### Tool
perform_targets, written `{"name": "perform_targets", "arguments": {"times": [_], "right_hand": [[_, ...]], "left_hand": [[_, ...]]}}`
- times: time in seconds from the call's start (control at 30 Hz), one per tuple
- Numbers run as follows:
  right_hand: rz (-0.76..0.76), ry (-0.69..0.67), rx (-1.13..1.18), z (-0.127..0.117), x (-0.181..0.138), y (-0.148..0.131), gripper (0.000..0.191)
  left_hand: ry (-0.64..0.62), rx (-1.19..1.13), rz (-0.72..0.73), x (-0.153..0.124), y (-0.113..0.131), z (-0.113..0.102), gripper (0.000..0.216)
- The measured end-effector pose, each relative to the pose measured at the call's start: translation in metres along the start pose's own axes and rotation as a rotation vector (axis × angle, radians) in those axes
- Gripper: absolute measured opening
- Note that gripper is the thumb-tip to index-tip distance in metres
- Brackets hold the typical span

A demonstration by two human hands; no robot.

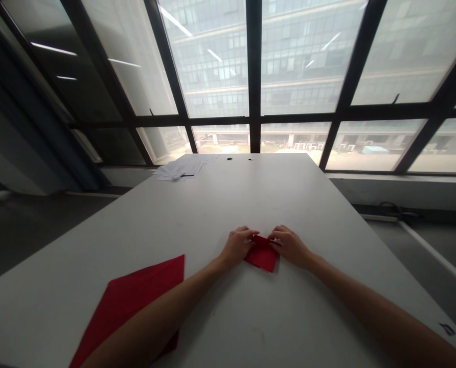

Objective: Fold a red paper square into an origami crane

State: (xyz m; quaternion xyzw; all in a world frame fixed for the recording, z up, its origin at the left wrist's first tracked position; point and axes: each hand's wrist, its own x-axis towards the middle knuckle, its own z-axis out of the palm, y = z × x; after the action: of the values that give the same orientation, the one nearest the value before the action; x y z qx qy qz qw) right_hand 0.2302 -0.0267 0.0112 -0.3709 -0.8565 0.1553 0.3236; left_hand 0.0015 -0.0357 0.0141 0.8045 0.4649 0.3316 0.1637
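Observation:
A small folded piece of red paper [262,256] lies on the white table [251,204], in the middle. My left hand [237,244] rests on its left edge with fingers curled and pressing the paper near its top. My right hand [289,244] pinches the paper's upper right corner. The two hands nearly meet at the top of the fold. A larger flat sheet of red paper [136,301] lies on the table to the near left, partly under my left forearm.
A stack of white papers with a dark pen [182,167] lies at the table's far left corner. Two small dark dots [229,159] sit near the far edge. Large windows stand beyond the table. Floor drops away on both sides.

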Motion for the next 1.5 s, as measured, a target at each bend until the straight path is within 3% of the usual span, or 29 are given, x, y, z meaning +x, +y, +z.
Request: {"name": "perform_targets", "arguments": {"times": [0.1,0.27,0.4,0.5,0.63,0.7,1.03,1.23,1.33,1.5], "right_hand": [[-0.063,-0.053,-0.099,-0.004,-0.001,-0.002,0.019],[-0.221,-0.176,-0.395,-0.013,0.0,-0.016,0.02],[-0.268,-0.231,-0.412,-0.021,-0.002,-0.025,0.019],[-0.183,-0.176,-0.259,-0.019,-0.004,-0.022,0.018],[0.178,0.061,-0.083,-0.008,-0.003,-0.007,0.026],[0.256,0.087,-0.041,-0.004,-0.002,-0.002,0.022],[0.241,-0.044,-0.05,-0.01,-0.004,0.002,0.007],[0.215,-0.017,-0.087,-0.009,-0.005,0.0,0.017],[0.193,-0.014,-0.094,-0.007,-0.006,-0.004,0.012],[0.226,0.068,-0.282,-0.002,-0.006,-0.009,0.012]], "left_hand": [[-0.009,0.117,0.071,-0.001,0.005,-0.003,0.019],[-0.07,0.238,0.272,-0.007,0.019,-0.015,0.035],[-0.192,0.268,0.368,-0.017,0.028,-0.017,0.032],[-0.254,0.312,0.377,-0.022,0.027,-0.013,0.03],[-0.265,0.37,0.372,-0.022,0.024,-0.011,0.028],[-0.266,0.38,0.368,-0.021,0.024,-0.011,0.027],[-0.284,0.383,0.321,-0.021,0.03,-0.012,0.021],[-0.26,0.431,0.344,-0.023,0.036,-0.015,0.035],[-0.243,0.437,0.319,-0.022,0.034,-0.015,0.033],[-0.206,0.321,0.257,-0.021,0.032,-0.012,0.035]]}}
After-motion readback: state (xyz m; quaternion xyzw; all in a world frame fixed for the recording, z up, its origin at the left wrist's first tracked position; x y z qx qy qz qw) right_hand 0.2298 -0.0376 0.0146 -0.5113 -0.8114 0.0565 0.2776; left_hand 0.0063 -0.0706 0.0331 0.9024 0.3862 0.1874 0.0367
